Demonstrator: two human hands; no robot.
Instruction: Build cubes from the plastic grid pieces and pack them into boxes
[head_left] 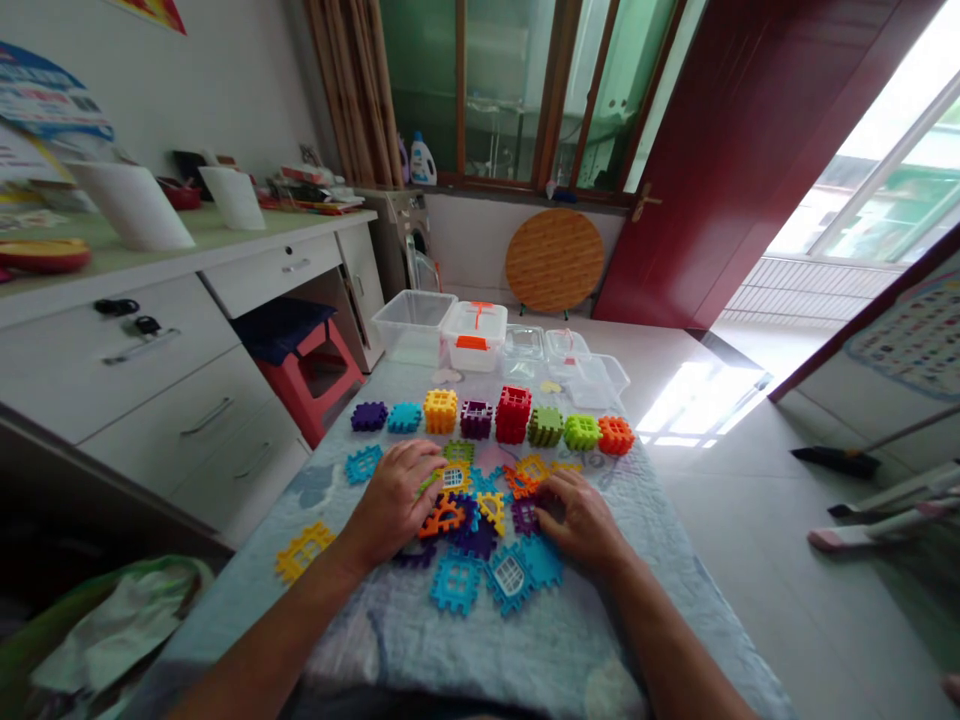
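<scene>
Seen from above, two bare hands reach over a loose pile of flat, notched plastic tiles (pixel 475 540) in many colours, at the middle of a table (pixel 555 645) covered with pale blue patterned cloth. The left hand (pixel 405 490) curls over the pile's left edge, beside a lime-green tile (pixel 431 484); the right hand (pixel 581 512) bends its fingers at the right edge, near a dark purple square tile (pixel 524 517). Whether either hand grips a tile cannot be told. A yellow square tile (pixel 304 551) lies apart, left of the left forearm. Beyond the pile stands a row of colourful stacks and cubes (pixel 513 414), the red one tallest. Behind them are clear plastic containers (pixel 415 322), one with an orange handle.
</scene>
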